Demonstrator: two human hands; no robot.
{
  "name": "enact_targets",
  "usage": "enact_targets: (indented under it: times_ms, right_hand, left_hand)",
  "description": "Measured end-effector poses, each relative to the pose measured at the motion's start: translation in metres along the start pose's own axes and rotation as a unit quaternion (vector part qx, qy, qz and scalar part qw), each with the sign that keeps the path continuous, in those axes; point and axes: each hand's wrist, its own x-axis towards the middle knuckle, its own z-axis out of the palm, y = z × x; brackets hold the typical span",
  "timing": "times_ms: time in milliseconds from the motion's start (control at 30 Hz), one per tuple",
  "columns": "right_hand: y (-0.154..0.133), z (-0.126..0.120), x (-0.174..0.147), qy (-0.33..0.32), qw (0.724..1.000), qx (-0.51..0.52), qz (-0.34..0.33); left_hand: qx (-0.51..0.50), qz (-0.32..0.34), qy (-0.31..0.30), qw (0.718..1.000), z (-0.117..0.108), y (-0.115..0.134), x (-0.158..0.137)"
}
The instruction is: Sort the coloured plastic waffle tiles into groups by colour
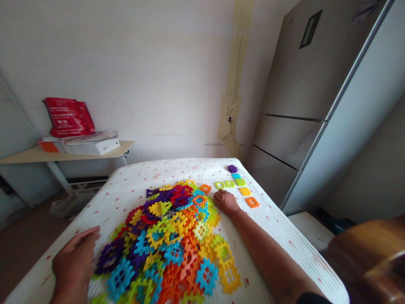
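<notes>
Curled right hand between heap and tile column

The right hand [225, 202] has its fingers curled together low over the cloth [123, 181]; whether a piece is pinched inside is hidden. The heap of plastic tiles [177, 236] spreads leftward and nearer from that grip. Beyond the knuckles lie two lime frames [225, 184], side by side. To the grip's right runs the tile column [245, 191] — yellow, green and blue between an orange tile at the near end and a purple stack at the far one. It seems set off from the heap so that each tile stays easy to see.

The left hand [76, 261], well left of the grip, is straight-fingered beside the heap with nothing visible in it, perhaps for balance.

The column's long axis points away from the person, its far end leaning left. The heap also stretches lengthwise away — its tiles face every direction.
</notes>
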Motion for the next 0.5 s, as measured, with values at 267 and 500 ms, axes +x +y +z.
enact_targets:
  times_ms: [267, 500]
  right_hand:
    - [-0.004, -0.008, -0.002, -0.023, 1.000, 0.005, 0.012]
    - [-0.005, -0.012, -0.004, -0.031, 0.999, 0.012, 0.019]
  left_hand:
    - [-0.035, -0.068, -0.016, 0.997, 0.003, 0.007, -0.005]
    - [-0.017, -0.044, -0.009, 0.999, 0.003, 0.005, -0.005]
